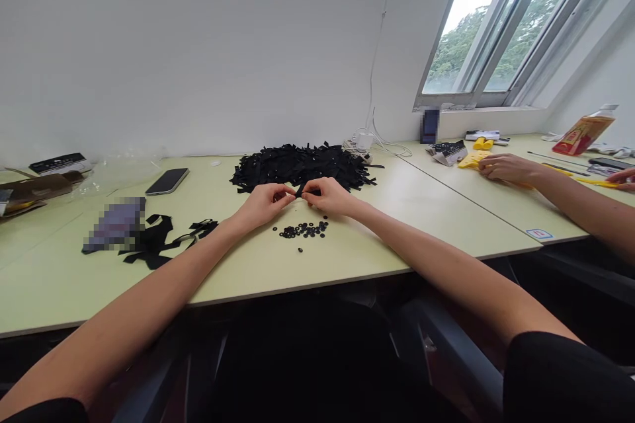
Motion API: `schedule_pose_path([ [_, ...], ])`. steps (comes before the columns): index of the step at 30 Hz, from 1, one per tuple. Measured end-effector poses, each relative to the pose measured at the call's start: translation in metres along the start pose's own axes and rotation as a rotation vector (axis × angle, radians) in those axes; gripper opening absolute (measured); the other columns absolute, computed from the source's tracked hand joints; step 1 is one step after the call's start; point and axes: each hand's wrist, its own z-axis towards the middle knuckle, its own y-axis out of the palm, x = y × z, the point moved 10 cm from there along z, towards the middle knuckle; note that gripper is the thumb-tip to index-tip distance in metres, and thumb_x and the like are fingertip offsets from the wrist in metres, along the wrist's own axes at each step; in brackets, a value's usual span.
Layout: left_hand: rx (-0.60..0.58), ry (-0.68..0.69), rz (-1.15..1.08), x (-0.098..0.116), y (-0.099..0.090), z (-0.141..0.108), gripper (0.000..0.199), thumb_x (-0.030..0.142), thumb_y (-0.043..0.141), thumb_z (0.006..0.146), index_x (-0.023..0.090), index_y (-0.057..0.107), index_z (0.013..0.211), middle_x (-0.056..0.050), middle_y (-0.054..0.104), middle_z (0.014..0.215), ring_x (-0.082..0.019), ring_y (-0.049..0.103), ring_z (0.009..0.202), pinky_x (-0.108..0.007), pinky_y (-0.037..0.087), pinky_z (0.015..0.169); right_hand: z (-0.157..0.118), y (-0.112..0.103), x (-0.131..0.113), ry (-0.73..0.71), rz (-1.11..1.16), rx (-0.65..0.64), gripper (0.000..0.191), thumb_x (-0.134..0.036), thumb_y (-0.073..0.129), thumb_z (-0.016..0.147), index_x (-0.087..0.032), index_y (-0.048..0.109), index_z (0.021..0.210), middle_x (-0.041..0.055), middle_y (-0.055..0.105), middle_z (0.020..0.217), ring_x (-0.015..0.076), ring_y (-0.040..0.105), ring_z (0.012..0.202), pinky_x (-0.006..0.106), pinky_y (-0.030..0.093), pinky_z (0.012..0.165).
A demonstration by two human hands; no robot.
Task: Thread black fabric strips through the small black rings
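Note:
My left hand and my right hand meet over the table, fingertips nearly touching, both closed in a pinch. A small piece of black fabric strip shows at the fingertips of my right hand. Whatever my left thumb and finger pinch is too small to make out. Right behind the hands lies a wide heap of black fabric strips. On the near side, small black ring-like pieces are scattered in a loose cluster, with a single piece lying closer to the table edge.
Left of my arm lie several black strips, a blurred-out item and a phone. An opened package sits far left. At right, another person's hand handles yellow pieces; a drink bottle stands tilted beyond.

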Motion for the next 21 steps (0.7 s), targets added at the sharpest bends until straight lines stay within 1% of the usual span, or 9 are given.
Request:
schedule_pose_path([
  [3,-0.046,0.029,0.036,0.001,0.006,0.0,0.04,0.05,0.056,0.096,0.019,0.079,0.108,-0.006,0.077,0.095,-0.02,0.063,0.076,-0.031,0.047,0.072,0.004,-0.026,0.025,0.114,-0.046,0.177,0.013,-0.025,0.061,0.09,-0.017,0.072,0.089,0.0048,0.072,0.086,0.0157,0.058,0.074,0.029,0.039,0.07],
  [5,-0.086,0.046,0.049,0.002,0.01,-0.001,0.039,0.05,0.055,0.097,0.02,0.079,0.104,-0.007,0.077,0.098,-0.02,0.063,0.079,-0.032,0.046,0.072,0.002,-0.048,0.042,0.189,-0.085,0.319,0.016,-0.026,0.063,0.089,-0.017,0.071,0.099,0.0072,0.072,0.097,0.0184,0.06,0.081,0.031,0.041,0.075],
  [6,-0.102,0.052,0.054,0.003,0.011,-0.002,0.039,0.049,0.055,0.097,0.02,0.079,0.104,-0.007,0.077,0.1,-0.021,0.064,0.081,-0.032,0.047,0.073,0.001,-0.058,0.047,0.208,-0.117,0.383,0.023,-0.028,0.066,0.088,-0.017,0.07,0.107,0.0094,0.071,0.105,0.0201,0.061,0.085,0.033,0.043,0.078],
  [8,-0.129,0.057,0.061,0.005,0.013,-0.003,0.037,0.048,0.055,0.097,0.02,0.079,0.103,-0.007,0.077,0.102,-0.022,0.065,0.085,-0.032,0.047,0.074,-0.002,-0.072,0.047,0.189,-0.175,0.469,0.037,-0.031,0.07,0.086,-0.016,0.067,0.12,0.0138,0.066,0.117,0.0231,0.06,0.091,0.037,0.044,0.084],
  [10,-0.151,0.058,0.079,0.007,0.014,-0.004,0.036,0.047,0.055,0.097,0.021,0.079,0.103,-0.008,0.077,0.103,-0.022,0.065,0.086,-0.033,0.048,0.075,-0.003,-0.075,0.039,0.129,-0.197,0.495,0.04,-0.031,0.069,0.086,-0.016,0.066,0.123,0.0157,0.063,0.122,0.0241,0.059,0.093,0.039,0.044,0.089],
  [13,-0.171,0.034,0.164,0.006,0.013,-0.004,0.036,0.046,0.054,0.096,0.02,0.078,0.103,-0.009,0.075,0.102,-0.023,0.066,0.086,-0.033,0.048,0.074,-0.001,-0.058,0.024,0.047,-0.142,0.394,0.026,-0.03,0.064,0.09,-0.016,0.07,0.112,0.0123,0.067,0.113,0.0201,0.059,0.086,0.035,0.044,0.084],
  [16,-0.189,-0.038,0.259,-0.004,0.003,-0.001,0.035,0.047,0.056,0.092,0.02,0.076,0.101,-0.01,0.075,0.1,-0.025,0.067,0.086,-0.033,0.047,0.071,0.003,-0.021,0.011,-0.003,-0.065,0.123,0.017,-0.027,0.06,0.093,-0.017,0.074,0.095,0.0063,0.072,0.093,0.0155,0.058,0.076,0.03,0.041,0.073],
  [18,-0.236,-0.106,0.276,-0.017,-0.012,-0.001,0.034,0.047,0.06,0.086,0.02,0.075,0.1,-0.01,0.076,0.1,-0.026,0.068,0.087,-0.032,0.048,0.07,0.001,-0.001,0.006,-0.011,-0.042,-0.019,0.019,-0.028,0.06,0.094,-0.017,0.075,0.092,0.0048,0.073,0.089,0.0141,0.057,0.072,0.029,0.04,0.07],
  [21,-0.379,-0.253,0.252,-0.048,-0.042,-0.011,0.038,0.05,0.073,0.071,0.024,0.077,0.097,-0.009,0.077,0.105,-0.027,0.071,0.092,-0.031,0.053,0.073,-0.002,0.01,0.003,-0.009,-0.021,-0.102,0.022,-0.031,0.06,0.094,-0.017,0.076,0.092,0.0056,0.075,0.092,0.014,0.058,0.071,0.029,0.04,0.068],
])
